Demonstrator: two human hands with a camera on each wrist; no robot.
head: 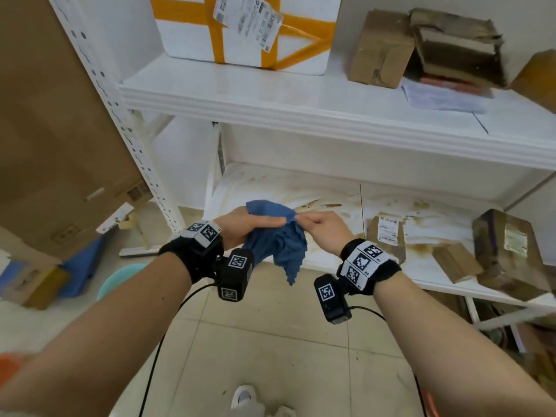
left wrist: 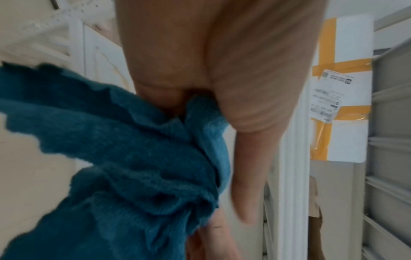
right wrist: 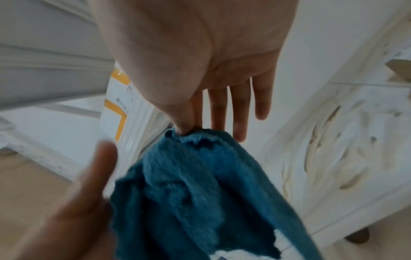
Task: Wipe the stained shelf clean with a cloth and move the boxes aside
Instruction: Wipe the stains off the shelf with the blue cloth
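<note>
A ragged blue cloth (head: 278,239) hangs between both hands in front of the lower shelf (head: 331,203), which is white with brown stains. My left hand (head: 246,225) holds the cloth in its palm, thumb laid across it (left wrist: 142,158). My right hand (head: 319,227) pinches the cloth's top edge (right wrist: 195,168) between thumb and forefinger, its other fingers straight. Three brown cardboard boxes stand on the right part of the stained shelf: a labelled one (head: 386,236), a small one (head: 455,261) and a large one (head: 508,251).
The upper shelf (head: 301,100) carries a white foam box with orange tape (head: 240,28), crumpled cardboard boxes (head: 421,46) and papers. A big cardboard sheet (head: 54,130) leans at the left beside the perforated upright. A teal basin (head: 120,281) sits on the tiled floor.
</note>
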